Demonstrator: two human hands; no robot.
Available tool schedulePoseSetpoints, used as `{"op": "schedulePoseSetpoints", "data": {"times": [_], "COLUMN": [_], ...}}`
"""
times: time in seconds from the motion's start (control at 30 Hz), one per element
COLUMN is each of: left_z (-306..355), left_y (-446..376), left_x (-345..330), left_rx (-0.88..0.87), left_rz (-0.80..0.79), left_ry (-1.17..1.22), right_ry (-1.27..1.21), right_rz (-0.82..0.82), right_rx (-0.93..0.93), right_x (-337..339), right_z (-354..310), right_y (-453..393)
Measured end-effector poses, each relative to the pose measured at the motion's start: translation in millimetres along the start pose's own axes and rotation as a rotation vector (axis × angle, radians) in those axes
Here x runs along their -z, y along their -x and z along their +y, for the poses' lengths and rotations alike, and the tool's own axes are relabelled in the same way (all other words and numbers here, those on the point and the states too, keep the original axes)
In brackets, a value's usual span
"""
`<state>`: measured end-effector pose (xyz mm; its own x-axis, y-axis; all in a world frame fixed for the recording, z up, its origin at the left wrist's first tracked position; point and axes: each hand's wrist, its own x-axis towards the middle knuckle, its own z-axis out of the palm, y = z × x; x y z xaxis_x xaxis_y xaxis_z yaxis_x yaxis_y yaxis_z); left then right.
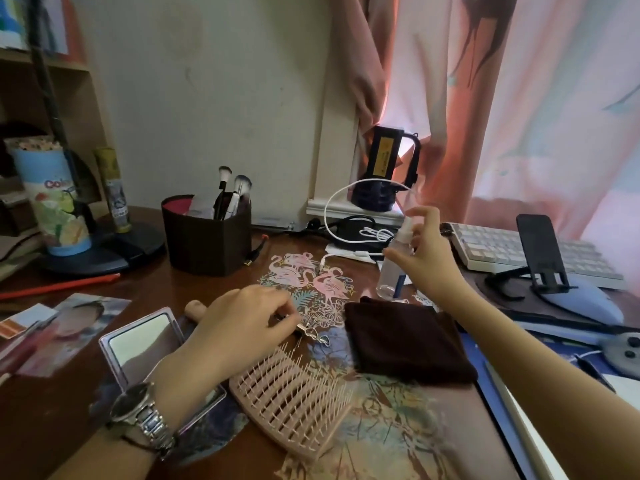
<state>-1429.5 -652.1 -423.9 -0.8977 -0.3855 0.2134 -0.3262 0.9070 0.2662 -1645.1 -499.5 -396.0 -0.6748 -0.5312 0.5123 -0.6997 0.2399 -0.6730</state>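
My left hand [239,323], with a metal watch on the wrist, pinches a small metal tool [308,330] that looks like an eyelash curler, low over the decorated desk. My right hand [427,251] grips a clear spray bottle [394,261], upright above the desk, with the index finger raised over its nozzle. A folded dark brown cloth [408,341] lies between the two hands. A pink vented hairbrush [294,396] lies bristles up, just below my left hand. A pink-framed mirror [138,344] lies partly under my left wrist.
A brown holder with makeup brushes [207,233] stands at the back. A lamp base [114,247] and a printed tube [52,199] are at the left, photos [65,327] at the left edge. White cables [346,230], a keyboard [512,251] and a phone stand [540,258] are at the right.
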Motion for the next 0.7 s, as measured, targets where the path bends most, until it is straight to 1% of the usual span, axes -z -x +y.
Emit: {"op": "schedulePoseSetpoints", "data": {"times": [0.17, 0.37, 0.63, 0.7], "left_z": [-11, -14, -17, -18], "left_y": [-3, -5, -5, -5], "left_x": [-7, -12, -13, -12], "left_rx": [0.030, 0.014, -0.002, 0.012], "left_rz": [0.016, 0.039, 0.064, 0.047], "left_ry": [0.023, 0.012, 0.019, 0.019], "right_ry": [-0.001, 0.035, 0.092, 0.095], "right_rz": [0.019, 0.055, 0.042, 0.030], "right_rx": [-0.011, -0.044, -0.020, -0.024], "right_x": [-16, -25, -27, -25], "right_z": [22, 39, 42, 42], "right_y": [-14, -17, -12, -12]}}
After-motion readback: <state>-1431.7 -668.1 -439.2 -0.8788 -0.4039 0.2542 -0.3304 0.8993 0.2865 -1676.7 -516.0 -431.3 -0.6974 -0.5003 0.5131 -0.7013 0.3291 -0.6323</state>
